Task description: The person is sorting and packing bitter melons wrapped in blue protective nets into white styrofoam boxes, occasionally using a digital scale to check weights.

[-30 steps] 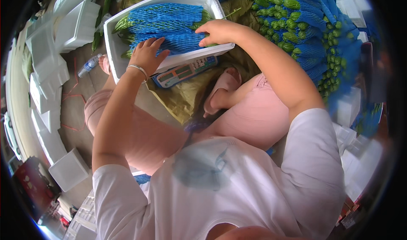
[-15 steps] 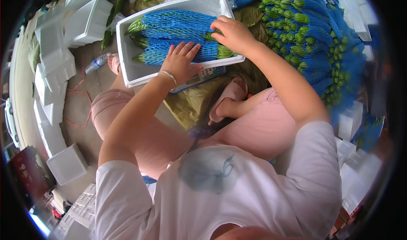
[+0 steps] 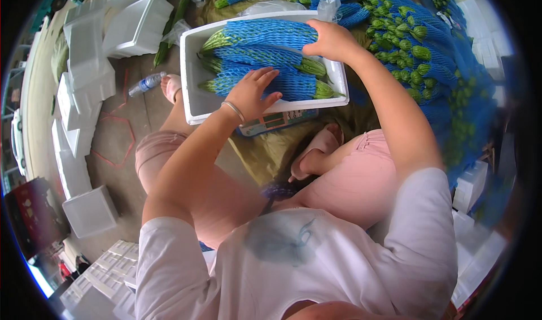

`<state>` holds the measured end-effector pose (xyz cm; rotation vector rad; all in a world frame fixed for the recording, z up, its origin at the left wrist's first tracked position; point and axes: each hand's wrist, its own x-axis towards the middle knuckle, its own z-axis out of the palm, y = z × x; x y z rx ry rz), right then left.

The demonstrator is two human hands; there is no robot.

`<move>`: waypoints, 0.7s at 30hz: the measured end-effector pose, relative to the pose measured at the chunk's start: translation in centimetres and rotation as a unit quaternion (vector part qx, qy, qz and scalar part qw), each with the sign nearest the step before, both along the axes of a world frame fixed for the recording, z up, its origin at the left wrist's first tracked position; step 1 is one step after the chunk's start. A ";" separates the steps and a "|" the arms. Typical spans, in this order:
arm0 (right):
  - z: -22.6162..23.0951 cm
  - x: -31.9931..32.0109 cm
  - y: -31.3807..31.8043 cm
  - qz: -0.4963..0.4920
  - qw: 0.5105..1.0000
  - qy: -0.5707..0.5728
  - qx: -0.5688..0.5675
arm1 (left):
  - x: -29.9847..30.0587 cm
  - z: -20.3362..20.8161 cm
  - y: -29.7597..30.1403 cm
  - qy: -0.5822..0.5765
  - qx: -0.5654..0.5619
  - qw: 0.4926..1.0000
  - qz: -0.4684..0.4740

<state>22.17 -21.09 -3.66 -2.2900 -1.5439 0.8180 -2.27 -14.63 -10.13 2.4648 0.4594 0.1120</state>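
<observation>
Gourds (image 3: 265, 57) lie crosswise (stems left) in box (image 3: 195, 102).

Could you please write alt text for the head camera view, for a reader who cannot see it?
A seated person's left hand and right hand rest on green gourds in blue foam netting, packed in a white foam box on a scale. More netted gourds lie to the right, empty foam boxes to the left.
</observation>
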 end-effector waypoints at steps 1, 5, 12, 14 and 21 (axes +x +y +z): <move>-0.4 0.6 -1.2 -0.002 0.999 0.007 0.036 | 0.0 0.0 0.2 0.000 -0.002 1.000 0.004; -4.5 -1.0 -3.5 0.026 0.988 -0.005 0.155 | 0.2 -0.1 -0.4 0.016 0.123 0.992 -0.015; -7.6 -2.4 -3.5 0.137 0.980 -0.099 0.107 | 0.8 2.3 0.7 -0.026 0.117 0.989 0.092; -6.9 -2.4 -3.3 0.153 0.976 -0.123 0.097 | 1.1 1.9 2.5 -0.039 0.156 0.983 0.092; -6.1 -3.4 -3.2 0.140 0.973 -0.170 0.066 | 2.3 -1.9 3.4 0.052 0.268 0.949 0.155</move>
